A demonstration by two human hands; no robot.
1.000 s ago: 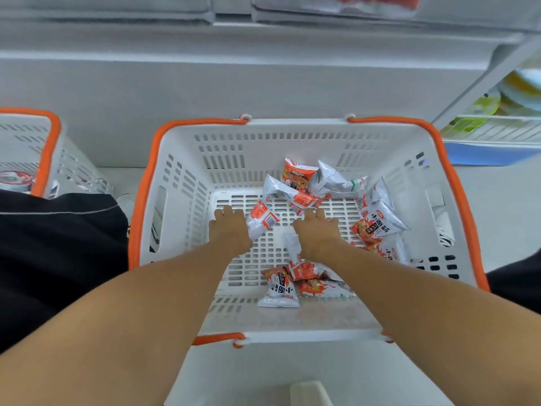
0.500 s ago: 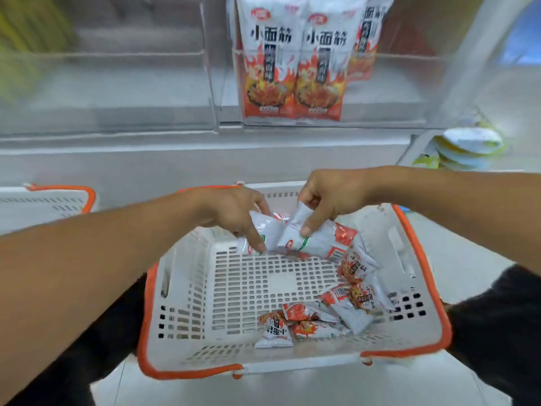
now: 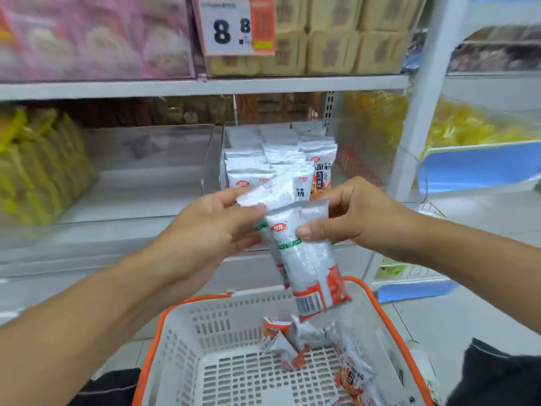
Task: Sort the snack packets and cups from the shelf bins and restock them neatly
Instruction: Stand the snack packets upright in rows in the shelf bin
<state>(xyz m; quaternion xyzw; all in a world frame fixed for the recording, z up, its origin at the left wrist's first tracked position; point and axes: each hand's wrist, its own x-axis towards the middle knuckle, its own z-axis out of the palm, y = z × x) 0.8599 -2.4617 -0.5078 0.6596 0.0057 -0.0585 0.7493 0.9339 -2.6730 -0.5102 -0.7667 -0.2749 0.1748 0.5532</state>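
A white metal shelf [image 3: 205, 87] spans the upper part of the view, carrying blurred pink packages [image 3: 87, 36] on the left and stacked tan boxes [image 3: 330, 39] on the right, behind an orange-and-white price card [image 3: 235, 24] reading 8.8. The lower white shelf board [image 3: 140, 194] holds yellow bags [image 3: 38, 162] at the left and a clear plastic bin [image 3: 212, 159] with upright white-and-red snack packets [image 3: 263, 159].

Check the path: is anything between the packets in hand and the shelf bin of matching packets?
Nothing visible. Both the left hand and right hand hold the packets just in front of the bin, above the basket.
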